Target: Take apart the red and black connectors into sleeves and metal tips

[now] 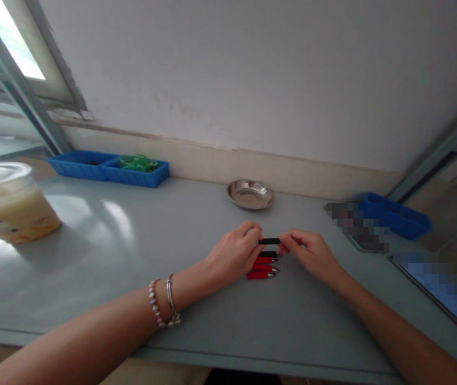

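Pinching black pen (269, 241) at both ends, mid-frame, left hand (234, 255) and right hand (312, 255) closed narrow, likely for steadiness; other pens (264, 267) lie aligned below, probably for order.

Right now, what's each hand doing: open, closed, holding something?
Left hand: closed, holding one end of a black pen.
Right hand: closed, pinching that pen's other end.
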{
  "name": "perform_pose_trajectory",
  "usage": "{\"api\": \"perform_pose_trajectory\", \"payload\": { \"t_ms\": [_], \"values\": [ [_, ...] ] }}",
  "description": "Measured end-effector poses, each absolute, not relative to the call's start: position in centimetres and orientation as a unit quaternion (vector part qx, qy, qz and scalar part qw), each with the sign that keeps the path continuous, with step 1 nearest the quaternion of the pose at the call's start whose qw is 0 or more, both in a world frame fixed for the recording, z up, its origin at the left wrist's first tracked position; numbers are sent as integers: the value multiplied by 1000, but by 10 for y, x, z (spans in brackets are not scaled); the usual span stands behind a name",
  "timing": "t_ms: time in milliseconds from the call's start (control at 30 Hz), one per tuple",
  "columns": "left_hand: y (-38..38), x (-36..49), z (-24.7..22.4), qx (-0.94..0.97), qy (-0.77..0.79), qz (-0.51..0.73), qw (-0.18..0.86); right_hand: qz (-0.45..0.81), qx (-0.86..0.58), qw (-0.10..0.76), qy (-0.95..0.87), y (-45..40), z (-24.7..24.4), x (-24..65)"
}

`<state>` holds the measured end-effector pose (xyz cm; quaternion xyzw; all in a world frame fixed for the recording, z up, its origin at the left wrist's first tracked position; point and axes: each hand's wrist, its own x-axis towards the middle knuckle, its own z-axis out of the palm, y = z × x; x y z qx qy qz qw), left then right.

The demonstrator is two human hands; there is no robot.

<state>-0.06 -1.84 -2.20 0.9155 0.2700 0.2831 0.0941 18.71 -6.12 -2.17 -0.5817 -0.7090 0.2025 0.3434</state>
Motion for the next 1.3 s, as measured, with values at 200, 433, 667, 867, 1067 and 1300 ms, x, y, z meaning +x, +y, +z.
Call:
{"api": "perform_pose_trajectory", "payload": {
  "t_ms": [200,433,667,867,1067,1300],
  "values": [
    [-17,0,-22,909,282,293,95,180,-584,346,-712,-61,-23,188],
    [-18,0,-23,908,273,301,102,155,-570,353,-726,-60,-26,191],
    [-17,0,-24,909,270,301,99,145,-562,299,-757,-62,-21,190],
    [-16,0,-23,908,277,297,99,119,-563,331,-747,-62,-21,190],
    [-15,0,-23,912,277,286,99,87,-548,336,-761,-62,-21,190],
    [-17,0,-23,916,284,267,93,90,-550,338,-759,-63,-20,189]
  ]
}}
